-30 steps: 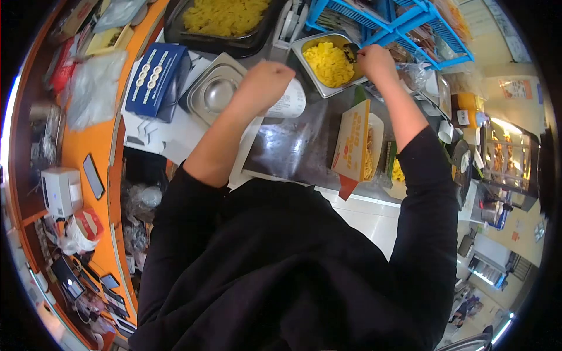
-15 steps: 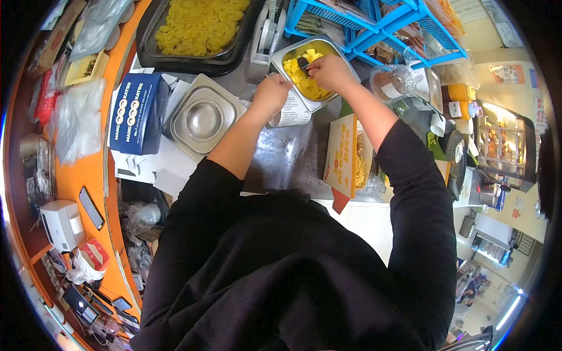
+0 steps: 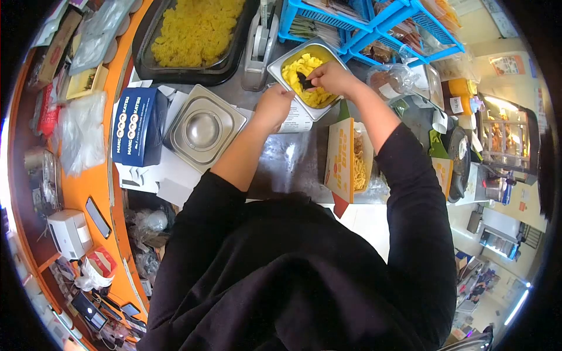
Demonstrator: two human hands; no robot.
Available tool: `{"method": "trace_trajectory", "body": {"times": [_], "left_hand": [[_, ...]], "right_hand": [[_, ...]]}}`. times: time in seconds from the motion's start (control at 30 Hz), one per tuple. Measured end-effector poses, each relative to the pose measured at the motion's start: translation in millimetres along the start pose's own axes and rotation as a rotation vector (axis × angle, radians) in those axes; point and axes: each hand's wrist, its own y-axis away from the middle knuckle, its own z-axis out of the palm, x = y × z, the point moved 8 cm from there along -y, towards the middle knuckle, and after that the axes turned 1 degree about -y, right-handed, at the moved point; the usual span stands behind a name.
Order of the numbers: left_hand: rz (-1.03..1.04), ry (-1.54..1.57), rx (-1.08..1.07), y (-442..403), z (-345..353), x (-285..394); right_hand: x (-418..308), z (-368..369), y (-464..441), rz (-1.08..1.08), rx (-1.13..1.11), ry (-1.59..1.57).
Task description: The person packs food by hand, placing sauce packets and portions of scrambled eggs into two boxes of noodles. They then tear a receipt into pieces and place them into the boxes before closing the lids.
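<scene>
A steel food pan (image 3: 322, 50) stands tilted on the counter, with yellow chunky food (image 3: 297, 66) inside. My left hand (image 3: 275, 106) is closed on the pan's near left rim. Inside the pan, my right hand (image 3: 329, 81) grips a black spoon (image 3: 304, 81) whose end is in the yellow food; the fingers hide part of it. A printed paper (image 3: 297, 120) lies beneath the pan's near side. Close to my right forearm, an orange and white takeaway box (image 3: 341, 155) stands with its lid up and noodles (image 3: 359, 169) inside.
Left of the pan lie a steel lid (image 3: 225, 120) and a blue box (image 3: 136, 126). A black tray (image 3: 143, 44) of yellow food and a scale (image 3: 256, 52) sit behind. Blue baskets (image 3: 351, 26) rise at the back right. An orange shelf (image 3: 93, 187) runs along the left.
My right hand and the black spoon have moved nearer to me within the pan. The yellow food looks more broken up. The whole view has shifted slightly.
</scene>
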Motion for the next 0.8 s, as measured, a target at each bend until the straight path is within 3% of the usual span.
{"method": "trace_trajectory", "body": {"times": [0.13,0.43,0.57,0.8], "left_hand": [[0.005,-0.066,0.048,6.1,-4.9,3.6],[0.043,-0.228,0.06,-11.4,-14.9,-26.0],[0.016,-0.108,0.043,-13.1,-18.4,-35.5],[-0.061,-0.132,0.042,12.7,-18.2,-13.8]], "right_hand": [[21.2,0.4,-4.7,0.048,-0.116,-0.121],[34.9,-9.5,18.0,0.267,0.002,-0.296],[62.4,-14.5,10.9,0.237,0.058,-0.45],[49.1,-57.9,49.8,0.131,0.188,-0.574]]}}
